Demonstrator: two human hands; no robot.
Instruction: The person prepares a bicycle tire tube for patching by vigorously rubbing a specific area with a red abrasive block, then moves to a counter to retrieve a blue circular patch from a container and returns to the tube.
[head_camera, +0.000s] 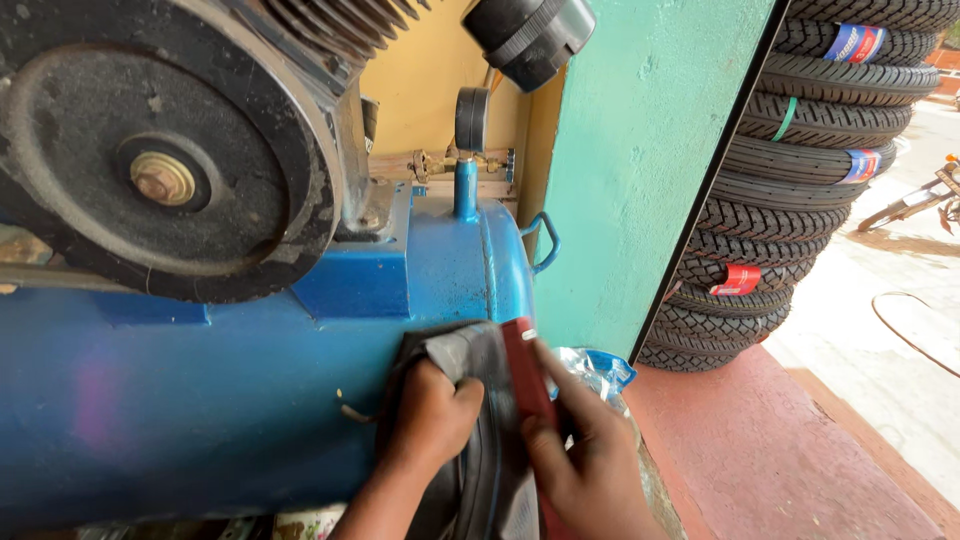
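Against blue tank (200, 400): left hand (430, 415) grips black tube (480, 480); right hand (590, 470) pinches red strip (525, 370).

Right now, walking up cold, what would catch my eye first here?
The big blue metal air tank fills the left side, with a dark round pulley wheel above it. At bottom centre, the left hand and right hand press a folded black rubber tube against the tank. A stack of black treaded tyres rises at right.
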